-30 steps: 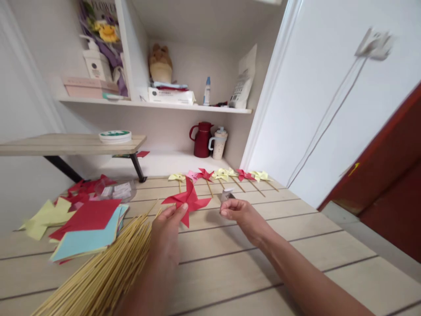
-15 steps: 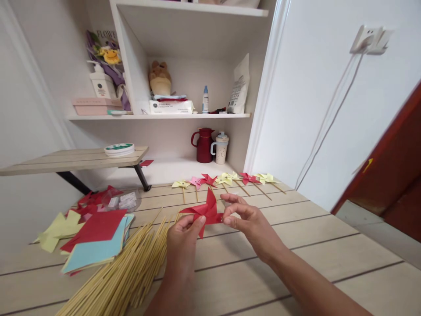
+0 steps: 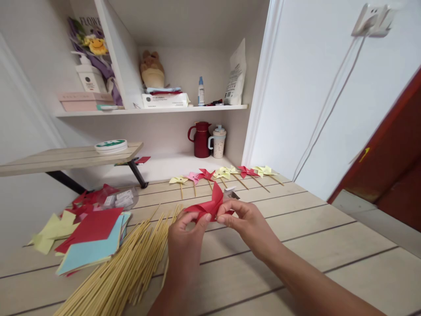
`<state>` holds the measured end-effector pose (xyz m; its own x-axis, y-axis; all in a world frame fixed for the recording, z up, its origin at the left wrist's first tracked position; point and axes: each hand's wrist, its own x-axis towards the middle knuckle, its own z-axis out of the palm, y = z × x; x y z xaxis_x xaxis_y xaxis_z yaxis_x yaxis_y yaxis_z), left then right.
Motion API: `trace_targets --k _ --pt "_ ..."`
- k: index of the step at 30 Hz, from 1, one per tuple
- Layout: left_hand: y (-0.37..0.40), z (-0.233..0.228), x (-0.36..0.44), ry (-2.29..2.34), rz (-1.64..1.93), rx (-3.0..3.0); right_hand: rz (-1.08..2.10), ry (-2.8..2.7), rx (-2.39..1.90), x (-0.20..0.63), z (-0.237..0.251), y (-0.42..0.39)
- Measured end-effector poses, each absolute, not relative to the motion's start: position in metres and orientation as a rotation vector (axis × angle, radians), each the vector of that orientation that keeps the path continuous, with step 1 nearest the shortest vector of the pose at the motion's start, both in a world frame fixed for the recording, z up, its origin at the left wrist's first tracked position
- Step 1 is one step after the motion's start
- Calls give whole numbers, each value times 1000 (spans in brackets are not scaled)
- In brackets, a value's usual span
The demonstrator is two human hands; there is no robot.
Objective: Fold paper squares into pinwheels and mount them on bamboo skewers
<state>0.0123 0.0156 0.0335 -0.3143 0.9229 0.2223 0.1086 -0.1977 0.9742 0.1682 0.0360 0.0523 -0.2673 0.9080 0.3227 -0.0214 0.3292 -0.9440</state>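
The bundle of sticks lies nearest on the table, loose and fanned, perhaps so that single sticks are easy to draw out. Just right of the bundle, the left hand pinches one side of a red pinwheel between thumb and fingers, seemingly to steady the folds. Farther right of the bundle, the right hand has thumb and forefinger closed on the pinwheel near its middle, probably to keep the folded points together; whether they also grip some small piece, I cannot tell. The pinwheel is thus to the right of the bundle's far end, raised off the table. Left of the bundle, paper sheets lie stacked, likely for easy reach. Beyond the bundle, to the left, a clear container has small white pieces in it. Beyond its far end, to the right, pinwheels on sticks lie in a row, apparently spread to spare their blades. Farther beyond stand a dark red jug and a lidded cup, contents hidden.
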Motion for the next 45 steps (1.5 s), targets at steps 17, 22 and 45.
trace_targets --k 17,22,45 --pt "11 43 14 1414 1610 1441 1189 -1552 -812 169 54 36" --pt "9 44 16 1392 1640 1437 1209 -1546 -822 170 52 37" --pt "5 35 21 1552 1721 1482 1205 -1292 -820 160 43 32"
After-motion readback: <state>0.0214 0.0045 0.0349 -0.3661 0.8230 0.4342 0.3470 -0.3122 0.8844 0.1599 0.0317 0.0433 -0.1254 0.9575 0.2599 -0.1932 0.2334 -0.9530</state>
